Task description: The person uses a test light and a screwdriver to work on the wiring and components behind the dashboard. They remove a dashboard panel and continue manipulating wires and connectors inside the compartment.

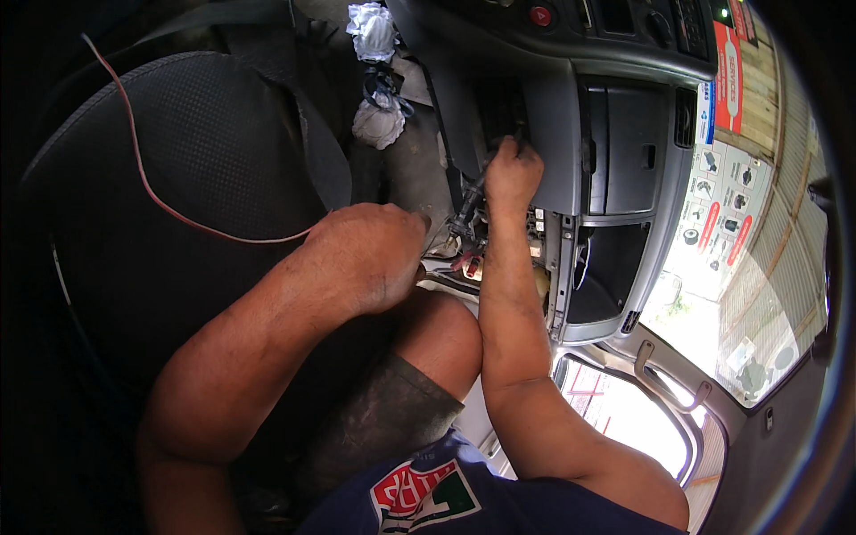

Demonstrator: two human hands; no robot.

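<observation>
Wiring harness (467, 209), dark, one; location: opened lower dashboard, just left of the right wrist, with a red connector (469, 265) below it.

Nearest: dark blue shirt (357, 504); dark, stained shorts (379, 419); bare knee (446, 334) between the forearms.

Left hand (379, 254): back uppermost, fingers curled; whether they grasp anything cannot be told. Red-and-white wire (143, 178), one, lying in a long curve across the black textured seat (196, 125), its near end lost behind this hand.

Right hand (514, 176): fingers bent inward at a dark recess in the dashboard (551, 116); what they grasp, if anything, cannot be told. Its forearm crosses the exposed opening and hides part of it.

Beyond: two pale crumpled bundles (381, 122) (373, 34), possibly cloth, on the floor side; closed glove compartment (629, 134); open dark bin (608, 276); red hazard button (539, 15); grey grab handle (644, 364).

Labels: shirt, badge in red, green and white with large lettering. Outside the windscreen, red banner (728, 85) with white lettering; white poster (722, 201) with rows of part pictures and red captions, small print too fine to read. Farthest: corrugated wall (794, 178).
</observation>
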